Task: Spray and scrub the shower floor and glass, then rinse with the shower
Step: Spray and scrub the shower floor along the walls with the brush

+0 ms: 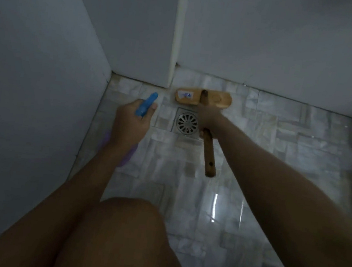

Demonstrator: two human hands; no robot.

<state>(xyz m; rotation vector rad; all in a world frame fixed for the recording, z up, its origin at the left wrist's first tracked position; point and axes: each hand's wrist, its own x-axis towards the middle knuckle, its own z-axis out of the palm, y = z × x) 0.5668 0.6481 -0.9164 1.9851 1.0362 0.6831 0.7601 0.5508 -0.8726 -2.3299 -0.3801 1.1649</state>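
Both hands are clamped: left hand (131, 120) grips a blue spray bottle (146, 104) left of the drain (187, 122). Right hand (208, 120) holds the wooden brush (204, 98), its head just beyond the drain.

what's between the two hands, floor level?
Head view: the metal floor drain sits between the left hand, holding the blue spray bottle, and the right hand on the brush handle. Otherwise bare tile.

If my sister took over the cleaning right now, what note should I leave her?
Left hand grips the blue spray bottle, nozzle pointing toward the floor.
Right hand grips the handle of the wooden brush, whose head sits on the tiled floor by the wall, just beyond the drain.
Done: floor scrubbing seems started; how much, cannot tell.
Left: finish the floor, do the glass, then rinse.
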